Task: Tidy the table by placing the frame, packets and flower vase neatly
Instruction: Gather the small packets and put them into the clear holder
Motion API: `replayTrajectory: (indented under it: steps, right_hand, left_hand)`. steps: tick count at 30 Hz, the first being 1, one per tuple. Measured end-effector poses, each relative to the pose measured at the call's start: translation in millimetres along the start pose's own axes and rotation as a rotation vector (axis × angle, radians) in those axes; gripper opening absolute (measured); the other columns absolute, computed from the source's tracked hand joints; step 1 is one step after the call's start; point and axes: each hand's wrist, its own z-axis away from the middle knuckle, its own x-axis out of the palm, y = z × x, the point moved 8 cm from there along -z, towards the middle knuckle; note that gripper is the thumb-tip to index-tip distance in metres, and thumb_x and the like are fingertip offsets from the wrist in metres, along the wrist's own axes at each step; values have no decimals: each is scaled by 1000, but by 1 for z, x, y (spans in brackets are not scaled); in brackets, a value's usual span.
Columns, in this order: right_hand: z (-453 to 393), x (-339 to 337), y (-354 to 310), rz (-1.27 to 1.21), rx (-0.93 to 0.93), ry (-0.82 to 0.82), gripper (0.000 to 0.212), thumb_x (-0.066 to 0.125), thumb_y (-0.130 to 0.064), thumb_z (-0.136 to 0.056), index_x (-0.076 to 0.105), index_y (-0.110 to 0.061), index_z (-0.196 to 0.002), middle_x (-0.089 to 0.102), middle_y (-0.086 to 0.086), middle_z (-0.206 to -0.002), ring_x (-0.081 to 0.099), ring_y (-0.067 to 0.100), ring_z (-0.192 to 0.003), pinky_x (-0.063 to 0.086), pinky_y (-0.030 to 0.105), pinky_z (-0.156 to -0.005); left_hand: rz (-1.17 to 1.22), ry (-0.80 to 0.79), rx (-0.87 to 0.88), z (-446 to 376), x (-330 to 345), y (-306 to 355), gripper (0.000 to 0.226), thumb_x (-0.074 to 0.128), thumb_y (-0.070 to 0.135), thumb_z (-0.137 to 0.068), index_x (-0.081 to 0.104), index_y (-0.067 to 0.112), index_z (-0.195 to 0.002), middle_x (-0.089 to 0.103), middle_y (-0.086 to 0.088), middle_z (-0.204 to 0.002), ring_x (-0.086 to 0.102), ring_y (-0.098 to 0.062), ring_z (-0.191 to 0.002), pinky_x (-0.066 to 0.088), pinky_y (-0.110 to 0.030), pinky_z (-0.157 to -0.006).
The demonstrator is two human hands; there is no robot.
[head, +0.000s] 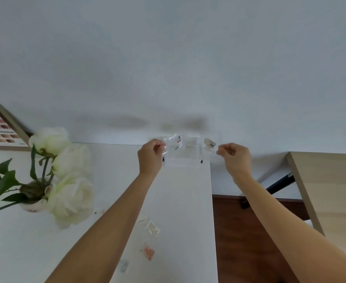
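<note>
Both my hands hold a clear plastic packet (185, 150) stretched between them above the far right corner of the white table (115, 164). My left hand (150, 157) pinches its left edge and my right hand (235, 158) pinches its right edge. White flowers in a small vase (33, 199) stand at the left of the table. A wooden frame (3, 127) with colour swatches leans against the wall at the far left. Small packets lie on the table near my left arm: a pale one (152, 227), a pink one (148, 252) and a bluish one (124, 265).
The table's right edge drops to a dark wooden floor (241, 231). A light wood table (327, 190) with a black leg stands to the right. A plain wall (168, 68) rises behind the table.
</note>
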Motion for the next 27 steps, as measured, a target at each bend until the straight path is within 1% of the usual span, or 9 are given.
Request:
replayTrajectory:
  steps: [2,5,7,10,14,16,19,24,27]
  right_hand:
    - [-12,0,-8,20,-35,41,19,63,-12,-85,68,-28,-75,71,-4,-75,62,12,-72,46,19,-63]
    - [-25,6,-18,67,-106,76,18,59,-11,-87,68,-24,-78,68,-6,-74,62,14,-74,46,20,-67]
    - [-33,13,-23,108,-146,74,17,56,-10,-88,68,-20,-81,67,-5,-76,63,19,-79,43,19,-67]
    - [-41,34,-26,143,-181,52,19,51,-9,-91,65,-19,-82,66,-5,-79,59,27,-92,41,27,-73]
    - [-31,97,-40,258,-251,-56,19,48,-9,-94,66,-13,-89,71,2,-87,52,31,-98,40,38,-86]
    - [-31,107,-40,329,-251,-54,22,45,-7,-94,66,-13,-91,71,6,-86,49,31,-98,37,38,-85]
    - [18,160,-60,402,-340,-190,24,44,-8,-95,67,-14,-94,71,6,-85,48,31,-98,28,34,-78]
    - [8,141,-46,543,-350,-85,27,54,-19,-94,62,-17,-120,62,8,-120,45,32,-113,33,39,-91]
    - [23,127,-45,471,-473,-17,25,59,-14,-90,64,-16,-115,60,8,-117,48,31,-108,32,37,-88]
  left_hand:
    - [-13,-25,-10,-17,17,-1,9,61,7,-85,70,6,-88,74,-8,-93,66,-20,-85,39,-5,-66]
    - [-73,-97,-57,-37,43,-13,10,61,12,-86,70,10,-89,74,-5,-97,65,-24,-95,49,-29,-82]
    - [-135,-151,-83,-44,59,-20,10,61,17,-86,70,14,-90,73,-3,-99,61,-27,-101,47,-41,-90]
    - [-251,-237,-76,-48,70,-29,11,60,20,-86,71,19,-87,72,0,-99,58,-26,-103,40,-37,-87]
    - [-352,-193,-76,-44,42,-51,17,57,10,-83,71,20,-82,72,3,-91,55,-27,-99,29,-34,-79]
    - [-372,-180,-69,-40,38,-52,19,59,9,-82,69,20,-93,71,3,-97,51,-28,-103,31,-36,-84]
    - [-398,-17,-63,-7,-33,-66,36,64,17,-84,58,18,-120,64,-3,-115,48,-28,-111,35,-40,-91]
    - [-280,40,57,44,-22,-55,39,62,19,-86,54,17,-124,60,-5,-118,50,-25,-109,42,-38,-88]
    - [-237,22,107,89,-15,-68,34,58,22,-89,55,18,-123,61,-2,-117,52,-19,-107,43,-32,-88]
